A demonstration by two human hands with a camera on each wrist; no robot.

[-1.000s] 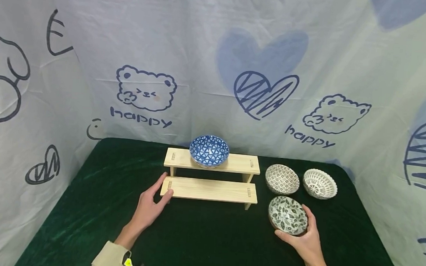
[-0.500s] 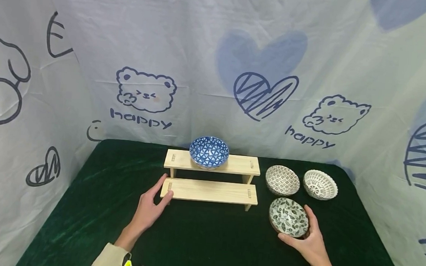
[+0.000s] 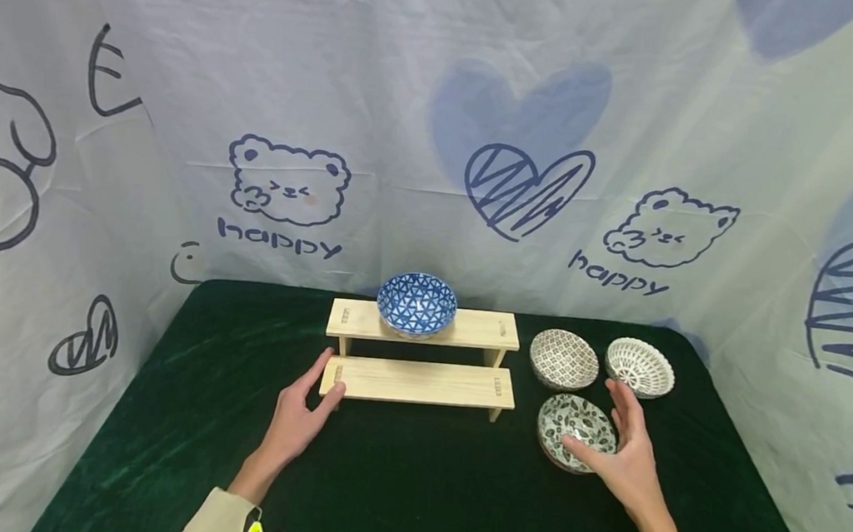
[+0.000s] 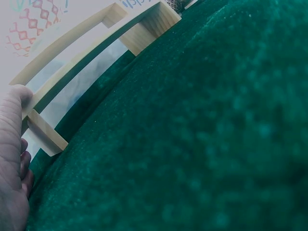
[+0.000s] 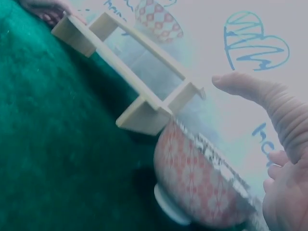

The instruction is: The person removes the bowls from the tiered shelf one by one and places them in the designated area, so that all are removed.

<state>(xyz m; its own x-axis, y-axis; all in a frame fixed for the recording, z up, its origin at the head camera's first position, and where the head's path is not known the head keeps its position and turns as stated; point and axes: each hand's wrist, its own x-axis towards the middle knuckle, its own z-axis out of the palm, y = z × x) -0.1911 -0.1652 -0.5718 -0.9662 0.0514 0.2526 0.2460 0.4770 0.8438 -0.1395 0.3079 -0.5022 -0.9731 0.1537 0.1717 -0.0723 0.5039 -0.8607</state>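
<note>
My left hand (image 3: 296, 419) grips the left end of a two-tier wooden display stand (image 3: 421, 382) by its lower tier. In the left wrist view, the thumb (image 4: 21, 94) lies at the end of the board. A blue-and-white bowl (image 3: 418, 303) sits on the upper tier. My right hand (image 3: 625, 465) hovers over the right side of a green leaf-patterned bowl (image 3: 568, 419), fingers spread and holding nothing. The right wrist view shows that bowl's reddish outer wall (image 5: 192, 178) below the raised thumb (image 5: 245, 86). Whether any right fingertip touches the rim cannot be told.
Behind the green bowl stand a brown-patterned bowl (image 3: 564, 360) and, to its right, a white ribbed bowl (image 3: 640, 366). A dark green cloth (image 3: 409, 490) covers the table. A pale printed curtain (image 3: 401, 114) hangs at the back and sides.
My right hand has let go of the green leaf-patterned bowl and lifted over it, fingers moving forward. The bowl stays on the cloth. The left hand keeps its place on the stand.
</note>
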